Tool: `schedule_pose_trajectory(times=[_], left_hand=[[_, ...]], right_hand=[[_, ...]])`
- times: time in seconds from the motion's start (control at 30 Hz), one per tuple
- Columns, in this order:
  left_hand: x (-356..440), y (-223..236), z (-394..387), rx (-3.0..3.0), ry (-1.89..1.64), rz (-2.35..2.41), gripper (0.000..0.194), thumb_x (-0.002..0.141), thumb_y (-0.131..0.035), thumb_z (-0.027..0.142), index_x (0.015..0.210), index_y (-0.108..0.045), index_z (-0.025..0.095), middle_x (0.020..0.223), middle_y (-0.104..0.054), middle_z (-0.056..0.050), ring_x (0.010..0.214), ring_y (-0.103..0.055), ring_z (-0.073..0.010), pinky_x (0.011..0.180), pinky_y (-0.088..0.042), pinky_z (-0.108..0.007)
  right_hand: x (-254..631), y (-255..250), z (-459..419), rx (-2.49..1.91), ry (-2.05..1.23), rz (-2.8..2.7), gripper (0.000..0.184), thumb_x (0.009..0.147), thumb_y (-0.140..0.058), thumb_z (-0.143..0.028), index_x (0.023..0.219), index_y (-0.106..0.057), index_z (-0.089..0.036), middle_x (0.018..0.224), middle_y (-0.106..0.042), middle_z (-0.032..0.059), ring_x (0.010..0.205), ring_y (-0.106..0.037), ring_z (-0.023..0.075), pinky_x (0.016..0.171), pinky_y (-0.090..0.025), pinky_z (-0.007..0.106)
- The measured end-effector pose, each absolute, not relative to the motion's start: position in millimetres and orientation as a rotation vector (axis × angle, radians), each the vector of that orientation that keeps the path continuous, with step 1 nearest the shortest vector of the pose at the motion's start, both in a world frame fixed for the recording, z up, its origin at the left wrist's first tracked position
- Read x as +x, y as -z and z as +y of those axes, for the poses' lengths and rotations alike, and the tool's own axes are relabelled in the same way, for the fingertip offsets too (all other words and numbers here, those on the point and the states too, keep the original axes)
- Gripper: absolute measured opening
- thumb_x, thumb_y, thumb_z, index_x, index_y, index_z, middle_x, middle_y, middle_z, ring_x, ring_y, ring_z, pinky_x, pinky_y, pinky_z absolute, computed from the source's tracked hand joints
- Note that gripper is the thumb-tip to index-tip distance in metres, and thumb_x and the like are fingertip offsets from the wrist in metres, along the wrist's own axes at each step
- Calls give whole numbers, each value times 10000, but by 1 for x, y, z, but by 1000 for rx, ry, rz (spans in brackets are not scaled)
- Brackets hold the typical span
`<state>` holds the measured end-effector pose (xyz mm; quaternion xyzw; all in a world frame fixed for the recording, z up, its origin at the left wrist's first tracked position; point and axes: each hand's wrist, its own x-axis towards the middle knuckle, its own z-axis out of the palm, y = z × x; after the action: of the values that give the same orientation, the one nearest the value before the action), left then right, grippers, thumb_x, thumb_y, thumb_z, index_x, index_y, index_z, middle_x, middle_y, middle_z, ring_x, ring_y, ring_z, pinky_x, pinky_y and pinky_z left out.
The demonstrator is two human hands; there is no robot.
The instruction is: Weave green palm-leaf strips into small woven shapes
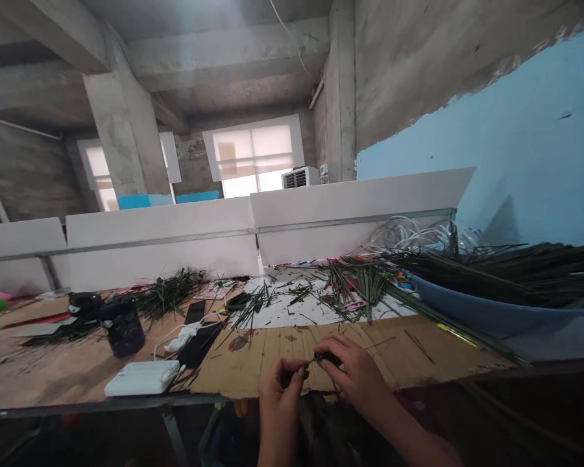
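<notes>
My left hand (283,383) and my right hand (341,366) meet over the front edge of a cardboard sheet (292,344). Between their fingertips is a small dark green piece of leaf strip (327,357), much of it covered by the fingers. My left thumb and forefinger pinch a thin end of it, while the right fingers are closed round its thicker, darker part. Its exact shape is too small to make out. Loose thin strips (418,345) lie on the cardboard right of my hands.
Cut green strips (357,282) and scraps cover the white sheet behind the cardboard. A blue basin (467,308) of long leaves stands right. To the left are a white power bank (143,378), a phone (195,312), a dark jug (121,327) and a heap of strips (168,293). White panels (160,259) border the back.
</notes>
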<state>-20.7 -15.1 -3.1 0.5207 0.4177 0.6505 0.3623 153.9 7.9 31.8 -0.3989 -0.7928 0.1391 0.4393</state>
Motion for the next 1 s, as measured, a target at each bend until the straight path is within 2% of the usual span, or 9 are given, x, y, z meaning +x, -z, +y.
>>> schedule_pose_trajectory(times=[0.1,0.23,0.3,0.43,0.6,0.7,1.0], left_hand=[[-19,1,-15,1372,-1707,1107,203,769,-740,389,801,-740,188,765,-735,-54,766,-671,-237,726,-508,-322],[-19,-4,-18,1466,-1716,1198,251,759,-733,337,978,-747,214,979,-777,-90,943,-697,-284,866,-506,-383],[-22,-9,-20,1577,-1694,1278,267,788,-708,338,1030,-743,231,1048,-768,-95,1016,-681,-299,924,-486,-420],[-28,-20,-24,1932,-1554,1424,209,864,-631,363,1004,-746,259,1073,-740,-94,1062,-641,-313,938,-460,-456],[-28,-22,-24,2065,-1446,1518,173,901,-591,334,885,-744,256,938,-723,-74,945,-635,-295,843,-450,-409],[-25,-18,-23,1972,-1481,1460,165,888,-604,323,799,-709,232,831,-709,-51,863,-629,-272,784,-437,-362],[-22,-5,-18,1595,-1599,1264,240,811,-688,407,684,-674,203,708,-652,-17,759,-580,-229,730,-412,-298]], right_hand=[[155,-33,7,-985,-370,-1970,165,866,-571,-157,963,-694,-209,1020,-684,57,966,-640,235,840,-473,336],[155,-36,5,-986,-375,-1997,165,858,-574,-137,950,-691,-207,1019,-681,61,967,-634,239,837,-467,338],[153,-37,4,-1002,-376,-2008,169,858,-571,-129,951,-690,-206,1019,-678,64,964,-629,240,833,-463,339],[150,-37,2,-992,-381,-2027,189,855,-571,-111,964,-693,-206,1012,-669,59,967,-622,235,837,-454,330],[149,-34,3,-959,-361,-2038,181,864,-579,-111,963,-697,-205,998,-667,53,940,-618,230,822,-444,321],[149,-33,3,-937,-352,-2035,182,862,-580,-105,956,-699,-206,999,-673,56,946,-619,233,825,-441,321],[153,-31,5,-896,-398,-2022,172,865,-589,-118,945,-715,-204,988,-684,61,953,-628,233,818,-446,316]])
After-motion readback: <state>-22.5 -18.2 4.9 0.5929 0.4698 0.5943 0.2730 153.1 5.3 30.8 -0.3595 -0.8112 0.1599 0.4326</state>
